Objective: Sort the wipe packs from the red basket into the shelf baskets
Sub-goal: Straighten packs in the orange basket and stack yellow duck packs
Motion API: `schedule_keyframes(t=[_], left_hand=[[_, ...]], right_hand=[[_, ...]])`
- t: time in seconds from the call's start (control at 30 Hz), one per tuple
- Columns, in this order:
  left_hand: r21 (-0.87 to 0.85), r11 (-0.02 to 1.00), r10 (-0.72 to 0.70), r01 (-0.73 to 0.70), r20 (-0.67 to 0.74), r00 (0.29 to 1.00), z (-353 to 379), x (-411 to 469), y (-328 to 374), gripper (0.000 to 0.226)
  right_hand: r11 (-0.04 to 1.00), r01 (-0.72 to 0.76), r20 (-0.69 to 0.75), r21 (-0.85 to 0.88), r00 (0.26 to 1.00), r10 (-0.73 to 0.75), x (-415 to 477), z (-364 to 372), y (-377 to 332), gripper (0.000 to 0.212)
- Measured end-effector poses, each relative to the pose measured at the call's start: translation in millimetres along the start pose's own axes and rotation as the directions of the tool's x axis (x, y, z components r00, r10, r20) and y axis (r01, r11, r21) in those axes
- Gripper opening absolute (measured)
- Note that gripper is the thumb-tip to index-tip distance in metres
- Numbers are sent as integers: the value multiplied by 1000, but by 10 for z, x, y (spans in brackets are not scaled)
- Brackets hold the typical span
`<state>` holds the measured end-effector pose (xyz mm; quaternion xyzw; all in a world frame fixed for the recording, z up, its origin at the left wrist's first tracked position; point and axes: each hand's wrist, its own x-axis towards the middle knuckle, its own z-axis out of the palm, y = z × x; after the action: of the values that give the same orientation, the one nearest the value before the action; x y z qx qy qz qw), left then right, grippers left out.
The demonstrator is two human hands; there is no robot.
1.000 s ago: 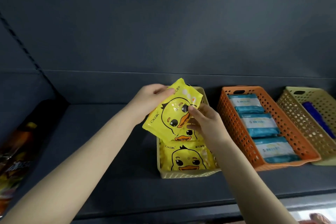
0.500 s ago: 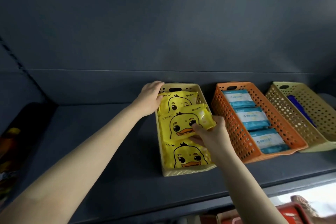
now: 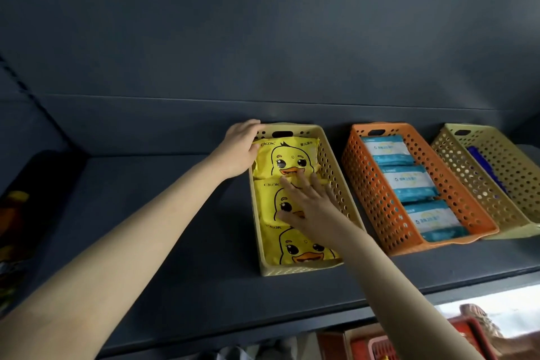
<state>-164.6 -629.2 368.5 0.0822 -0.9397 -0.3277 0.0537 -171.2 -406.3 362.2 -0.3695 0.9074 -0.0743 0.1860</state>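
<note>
Three yellow duck wipe packs lie in a row in the pale yellow basket [image 3: 346, 199] on the dark shelf. My left hand [image 3: 241, 152] rests on the basket's far left corner and touches the edge of the rear duck pack [image 3: 287, 159]. My right hand [image 3: 311, 206] lies flat, fingers spread, on the middle duck pack [image 3: 270, 203], holding nothing. The front duck pack [image 3: 301, 247] lies bare. The red basket [image 3: 467, 336] shows only partly below the shelf at the lower right.
An orange basket [image 3: 377, 202] to the right holds three blue-and-white wipe packs [image 3: 409, 184]. Further right a second pale yellow basket [image 3: 473, 181] holds a dark blue pack [image 3: 482, 164]. Dark packaged goods [image 3: 14, 228] sit at the shelf's far left.
The duck pack held up in both hands went down into the pale yellow basket. My right hand let go and now lies flat on it; my left hand moved to the basket's rear corner.
</note>
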Motion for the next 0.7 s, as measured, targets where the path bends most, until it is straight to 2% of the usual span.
schedule_keyframes(t=[0.33,0.47,0.6,0.7], left_hand=[[-15,1000,24,-24,-3,1000,6,7,-52,47],[104,994,37,-38,9,999,8,14,-11,44],[237,970,11,-46,150,989,-38,14,0,42],[354,934,-48,-39,233,971,-31,20,-1,45]], right_hand=[[992,3,101,-129,995,10,386,-45,6,76],[990,47,132,-133,991,-29,306,-45,83,77],[999,8,67,-37,998,-5,244,-57,133,77],[994,46,102,-102,994,-36,269,-7,124,79]])
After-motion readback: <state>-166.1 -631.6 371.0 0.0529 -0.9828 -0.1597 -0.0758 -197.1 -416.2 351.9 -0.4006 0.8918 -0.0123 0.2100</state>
